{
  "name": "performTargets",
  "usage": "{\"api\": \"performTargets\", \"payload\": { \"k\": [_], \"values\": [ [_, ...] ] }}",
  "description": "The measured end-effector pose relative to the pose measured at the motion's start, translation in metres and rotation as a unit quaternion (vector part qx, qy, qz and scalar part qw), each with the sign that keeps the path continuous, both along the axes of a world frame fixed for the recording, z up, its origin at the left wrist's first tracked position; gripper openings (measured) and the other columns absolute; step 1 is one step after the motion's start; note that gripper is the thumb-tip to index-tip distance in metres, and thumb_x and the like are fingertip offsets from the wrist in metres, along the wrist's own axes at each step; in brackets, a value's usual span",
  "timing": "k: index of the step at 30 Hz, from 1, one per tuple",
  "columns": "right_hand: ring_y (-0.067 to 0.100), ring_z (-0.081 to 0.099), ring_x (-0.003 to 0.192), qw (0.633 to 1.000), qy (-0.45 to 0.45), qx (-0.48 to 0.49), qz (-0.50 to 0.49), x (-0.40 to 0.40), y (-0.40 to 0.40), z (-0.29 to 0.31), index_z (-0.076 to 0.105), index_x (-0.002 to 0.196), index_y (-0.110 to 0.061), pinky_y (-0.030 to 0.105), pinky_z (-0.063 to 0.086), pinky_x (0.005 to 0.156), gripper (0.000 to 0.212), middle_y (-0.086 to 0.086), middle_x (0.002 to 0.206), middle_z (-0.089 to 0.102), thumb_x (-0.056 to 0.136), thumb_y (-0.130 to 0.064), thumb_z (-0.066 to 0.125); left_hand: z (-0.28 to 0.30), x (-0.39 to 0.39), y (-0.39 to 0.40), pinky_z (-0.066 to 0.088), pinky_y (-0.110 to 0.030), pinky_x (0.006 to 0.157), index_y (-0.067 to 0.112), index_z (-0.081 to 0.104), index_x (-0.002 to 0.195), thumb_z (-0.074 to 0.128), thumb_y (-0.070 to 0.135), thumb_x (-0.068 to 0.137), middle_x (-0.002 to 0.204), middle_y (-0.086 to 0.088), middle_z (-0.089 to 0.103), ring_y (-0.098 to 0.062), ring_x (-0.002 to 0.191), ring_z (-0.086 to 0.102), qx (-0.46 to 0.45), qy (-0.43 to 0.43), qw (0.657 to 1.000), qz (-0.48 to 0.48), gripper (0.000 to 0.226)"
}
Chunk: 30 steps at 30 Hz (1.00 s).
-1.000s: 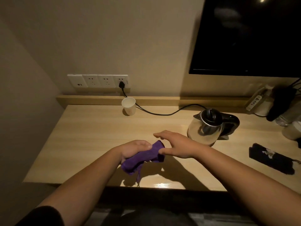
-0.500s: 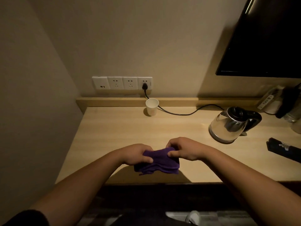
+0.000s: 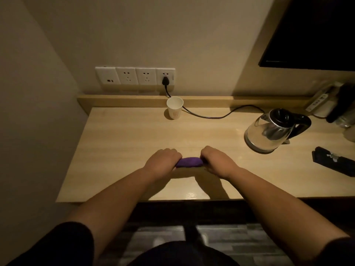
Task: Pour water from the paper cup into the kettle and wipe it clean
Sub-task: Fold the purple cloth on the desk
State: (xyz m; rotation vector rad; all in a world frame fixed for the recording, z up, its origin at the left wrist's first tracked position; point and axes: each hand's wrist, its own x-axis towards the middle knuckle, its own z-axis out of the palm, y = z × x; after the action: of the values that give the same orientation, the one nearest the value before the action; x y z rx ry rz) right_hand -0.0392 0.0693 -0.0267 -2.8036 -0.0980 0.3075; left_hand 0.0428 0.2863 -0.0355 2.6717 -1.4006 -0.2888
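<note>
Your left hand (image 3: 163, 162) and right hand (image 3: 217, 162) both grip the purple cloth (image 3: 189, 162) at centre; wiping the kettle (image 3: 269, 131), right, likely remains.

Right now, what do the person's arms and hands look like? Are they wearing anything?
The left hand and right hand are bare: no gloves, and no rings or watch that show. The forearms are bare too. Dark short sleeves cover the upper arms.
</note>
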Motion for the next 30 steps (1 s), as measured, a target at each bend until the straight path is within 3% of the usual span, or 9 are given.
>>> {"api": "performTargets", "payload": {
  "k": [4,9,11,13,15,20,22,26,30],
  "values": [
    [0.034,0.058,0.089,0.994,-0.039,-0.089,0.056,0.001,-0.002,-0.036,0.062,0.102,-0.006,0.040,0.042,0.070,0.017,0.017,0.102,0.061,0.084,-0.006,0.064,-0.036,0.001,-0.006,0.040,-0.037,0.071,0.018,0.056,0.104,0.065,0.016,0.080,0.098,-0.005,0.058,-0.025,0.085,0.053,0.050,-0.087,0.995,-0.018,0.026],
    [0.038,0.061,0.088,0.988,0.032,-0.104,0.114,-0.031,0.011,-0.062,0.062,0.102,-0.006,0.047,0.050,0.074,0.043,0.018,0.101,0.064,0.092,-0.032,0.030,-0.081,-0.037,0.007,0.049,-0.040,0.072,0.015,0.061,0.101,0.069,0.021,0.077,0.104,-0.009,0.061,-0.029,0.092,0.056,0.089,-0.048,0.994,-0.028,0.026],
    [0.040,0.062,0.088,0.987,0.074,-0.094,0.110,-0.047,0.009,-0.068,0.064,0.101,-0.004,0.046,0.052,0.073,0.039,0.019,0.104,0.064,0.092,-0.033,0.040,-0.091,-0.050,0.020,0.052,-0.041,0.083,0.012,0.063,0.114,0.065,0.034,0.080,0.120,-0.012,0.062,-0.031,0.106,0.057,0.089,-0.020,0.996,-0.013,0.041],
    [0.041,0.063,0.101,0.973,0.138,-0.110,0.146,-0.060,0.004,-0.080,0.066,0.111,-0.001,0.045,0.055,0.083,0.046,0.023,0.120,0.063,0.087,-0.039,0.056,-0.095,-0.061,0.035,0.041,-0.046,0.103,0.010,0.050,0.137,0.045,0.051,0.090,0.145,-0.014,0.046,-0.030,0.131,0.045,0.099,0.006,0.995,0.001,0.063],
    [0.039,0.061,0.121,0.968,0.128,-0.144,0.162,-0.071,-0.002,-0.089,0.065,0.125,0.000,0.051,0.051,0.100,0.065,0.024,0.134,0.061,0.088,-0.051,0.047,-0.097,-0.067,0.044,0.015,-0.049,0.116,0.010,0.026,0.150,0.026,0.060,0.093,0.158,-0.011,0.015,-0.026,0.146,0.018,0.116,0.014,0.993,-0.003,0.075],
    [0.036,0.054,0.132,0.956,0.162,-0.180,0.165,-0.077,-0.001,-0.091,0.056,0.137,0.001,0.054,0.021,0.109,0.082,0.024,0.143,0.054,0.090,-0.063,0.036,-0.095,-0.070,0.044,-0.010,-0.046,0.115,0.010,0.002,0.153,0.018,0.066,0.094,0.157,-0.008,-0.011,-0.024,0.148,-0.006,0.154,0.021,0.988,-0.011,0.083],
    [0.038,0.036,0.145,0.953,0.155,-0.184,0.184,-0.076,0.000,-0.087,0.039,0.149,0.001,0.053,0.005,0.120,0.086,0.025,0.156,0.035,0.093,-0.063,0.029,-0.093,-0.070,0.044,-0.013,-0.045,0.115,0.012,-0.006,0.153,0.016,0.065,0.095,0.153,-0.005,-0.021,-0.022,0.147,-0.013,0.169,0.028,0.985,-0.012,0.081],
    [0.029,-0.009,0.154,0.955,0.154,-0.187,0.169,-0.073,0.003,-0.077,-0.003,0.158,-0.007,0.048,-0.013,0.118,0.085,0.015,0.166,-0.011,0.096,-0.062,0.017,-0.085,-0.071,0.040,-0.009,-0.044,0.116,0.012,-0.004,0.153,0.018,0.058,0.096,0.159,-0.007,-0.014,-0.023,0.148,-0.010,0.183,0.035,0.982,-0.008,0.076],
    [0.030,0.010,0.154,0.965,0.147,-0.151,0.156,-0.068,0.008,-0.061,0.018,0.158,-0.009,0.048,0.002,0.124,0.069,0.014,0.168,0.012,0.104,-0.049,0.034,-0.075,-0.069,0.039,0.014,-0.043,0.118,0.015,0.023,0.151,0.037,0.038,0.098,0.161,-0.007,0.015,-0.025,0.146,0.018,0.132,0.057,0.990,0.013,0.060]
  ]
}}
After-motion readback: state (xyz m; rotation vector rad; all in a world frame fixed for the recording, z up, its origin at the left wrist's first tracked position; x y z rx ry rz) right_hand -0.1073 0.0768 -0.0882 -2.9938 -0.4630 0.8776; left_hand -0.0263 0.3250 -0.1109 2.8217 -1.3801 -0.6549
